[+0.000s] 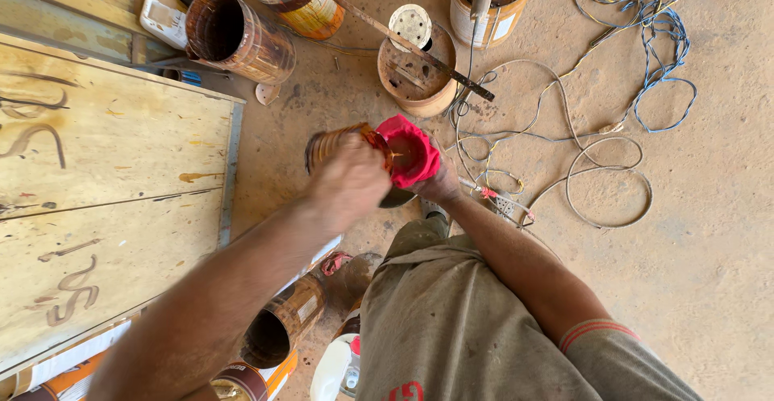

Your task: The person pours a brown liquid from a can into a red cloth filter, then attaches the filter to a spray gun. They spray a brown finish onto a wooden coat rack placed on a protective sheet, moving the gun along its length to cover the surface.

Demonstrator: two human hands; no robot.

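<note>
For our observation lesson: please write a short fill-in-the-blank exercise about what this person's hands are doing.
1. The left hand tips a stained brown metal can toward a bright ____ cloth.
2. The right hand holds that cloth over a dark ____.
3. Loose grey and blue ____ lie tangled on the sandy floor.

Missing words: pink; container; wires

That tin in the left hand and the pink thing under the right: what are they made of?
The tin in the left hand looks like sheet metal: glossy, amber-stained, ribbed wall. The pink cover held by the right hand looks like soft cloth, matte and creased, stretched over a container mouth.
</note>
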